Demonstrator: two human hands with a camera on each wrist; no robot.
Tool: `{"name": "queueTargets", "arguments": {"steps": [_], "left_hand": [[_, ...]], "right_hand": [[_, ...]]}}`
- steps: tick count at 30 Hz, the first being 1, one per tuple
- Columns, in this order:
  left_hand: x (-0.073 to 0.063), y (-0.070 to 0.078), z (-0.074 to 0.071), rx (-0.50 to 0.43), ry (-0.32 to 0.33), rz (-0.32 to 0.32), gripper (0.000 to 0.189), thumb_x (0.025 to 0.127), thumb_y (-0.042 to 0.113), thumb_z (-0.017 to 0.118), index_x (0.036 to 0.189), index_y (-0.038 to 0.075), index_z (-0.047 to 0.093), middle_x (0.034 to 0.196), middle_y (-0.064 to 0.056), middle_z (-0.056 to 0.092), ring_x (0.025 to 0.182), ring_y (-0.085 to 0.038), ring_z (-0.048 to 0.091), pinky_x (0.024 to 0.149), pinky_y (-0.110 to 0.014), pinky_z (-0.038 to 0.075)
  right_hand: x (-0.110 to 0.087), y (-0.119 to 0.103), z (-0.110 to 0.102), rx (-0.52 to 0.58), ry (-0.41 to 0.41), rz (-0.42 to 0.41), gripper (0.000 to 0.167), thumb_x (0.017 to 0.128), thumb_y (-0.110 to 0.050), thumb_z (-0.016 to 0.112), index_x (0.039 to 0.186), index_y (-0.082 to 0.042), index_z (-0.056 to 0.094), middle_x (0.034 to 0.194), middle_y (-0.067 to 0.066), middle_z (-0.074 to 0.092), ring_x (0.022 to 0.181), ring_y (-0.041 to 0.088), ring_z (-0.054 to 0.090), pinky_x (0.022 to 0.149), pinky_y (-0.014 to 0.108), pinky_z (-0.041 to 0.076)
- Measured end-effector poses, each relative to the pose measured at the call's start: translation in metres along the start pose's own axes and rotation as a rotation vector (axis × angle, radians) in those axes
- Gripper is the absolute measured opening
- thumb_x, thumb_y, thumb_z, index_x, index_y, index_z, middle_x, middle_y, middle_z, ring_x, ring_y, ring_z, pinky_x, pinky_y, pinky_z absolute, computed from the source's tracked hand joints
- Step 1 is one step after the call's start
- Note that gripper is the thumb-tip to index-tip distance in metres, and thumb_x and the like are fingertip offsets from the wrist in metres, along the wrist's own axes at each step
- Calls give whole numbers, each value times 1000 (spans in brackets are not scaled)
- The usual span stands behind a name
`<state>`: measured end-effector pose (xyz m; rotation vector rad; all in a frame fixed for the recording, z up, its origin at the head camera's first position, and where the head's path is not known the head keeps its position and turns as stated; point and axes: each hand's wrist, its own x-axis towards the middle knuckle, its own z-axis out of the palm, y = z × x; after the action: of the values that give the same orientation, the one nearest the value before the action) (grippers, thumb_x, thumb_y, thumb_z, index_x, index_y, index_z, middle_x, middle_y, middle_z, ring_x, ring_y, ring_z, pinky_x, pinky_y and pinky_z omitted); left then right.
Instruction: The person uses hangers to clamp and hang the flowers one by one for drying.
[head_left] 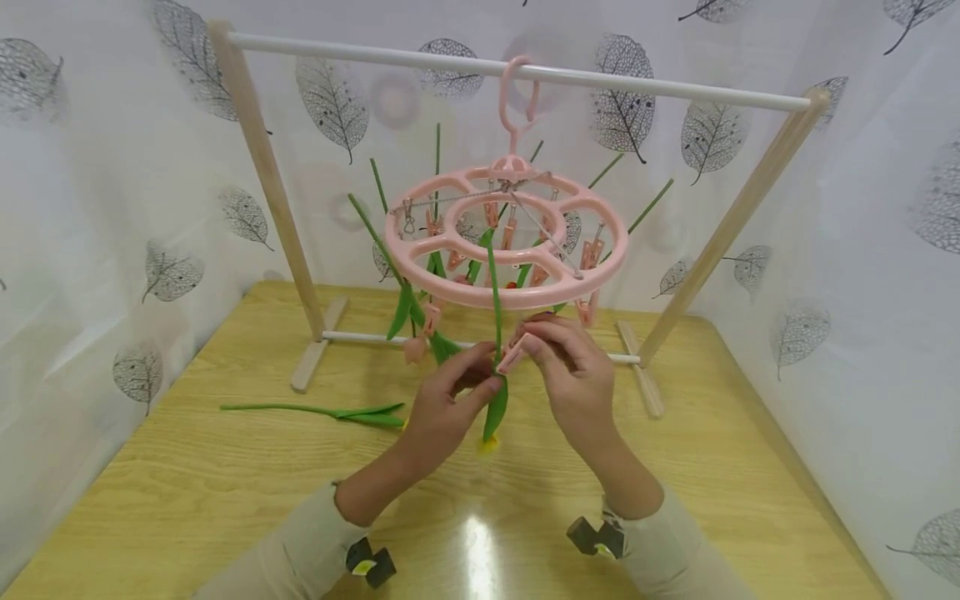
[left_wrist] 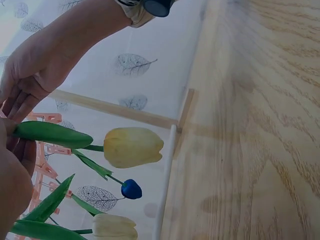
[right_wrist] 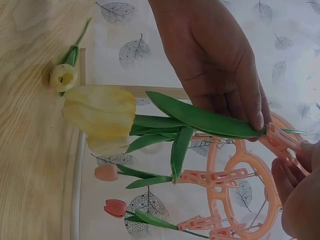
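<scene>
A yellow tulip (right_wrist: 100, 110) hangs head down in front of the pink round clip hanger (head_left: 540, 297), its green stem rising past the ring. My left hand (head_left: 438, 408) pinches this stem just by the leaves. Beside it, my right hand (head_left: 581, 387) pinches a pink clothespin (head_left: 514, 353), whose tip meets the stem; whether it clamps the stem I cannot tell. In the left wrist view the tulip's pale yellow bloom (left_wrist: 132, 147) shows fully below the fingers. Other tulips hang upside down from the hanger's clips, among them a blue one (left_wrist: 131, 189) and a pink one (right_wrist: 115, 208).
The hanger hooks over a white rod (head_left: 375, 55) between wooden posts (head_left: 266, 167). Another yellow tulip (head_left: 367, 414) lies on the wooden table (head_left: 187, 492), left of my left hand. A leaf-patterned curtain (head_left: 112, 208) surrounds the table's back and sides.
</scene>
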<state>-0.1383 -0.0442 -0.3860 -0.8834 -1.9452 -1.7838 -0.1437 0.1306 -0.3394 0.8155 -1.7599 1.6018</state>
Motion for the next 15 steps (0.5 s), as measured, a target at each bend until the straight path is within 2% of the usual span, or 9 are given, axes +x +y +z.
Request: {"name": "queueTargets", "arguments": {"steps": [4, 12, 15], "left_hand": [[1, 1, -1, -10, -13, -56, 46, 97, 3, 66, 141, 2, 54, 114, -14, 66, 102, -21, 67, 90, -30, 58], [2, -4, -2, -20, -41, -140, 49, 99, 9, 65, 146, 5, 51, 120, -13, 66, 107, -25, 66, 93, -32, 57], [3, -5, -2, -25, -41, -161, 49, 99, 11, 65, 146, 7, 51, 120, -13, 66, 107, -25, 66, 94, -31, 57]], "right_hand": [[1, 1, -1, -31, -42, -7, 19, 94, 6, 65, 112, 9, 69, 108, 24, 70, 99, 13, 70, 88, 27, 58], [0, 2, -4, -129, -143, 88, 28, 99, 1, 60, 126, -4, 69, 122, 11, 72, 100, 10, 70, 81, 21, 57], [0, 2, -6, -135, -170, 93, 29, 100, 1, 59, 127, -4, 68, 127, 11, 69, 104, 12, 69, 86, 22, 57]]}}
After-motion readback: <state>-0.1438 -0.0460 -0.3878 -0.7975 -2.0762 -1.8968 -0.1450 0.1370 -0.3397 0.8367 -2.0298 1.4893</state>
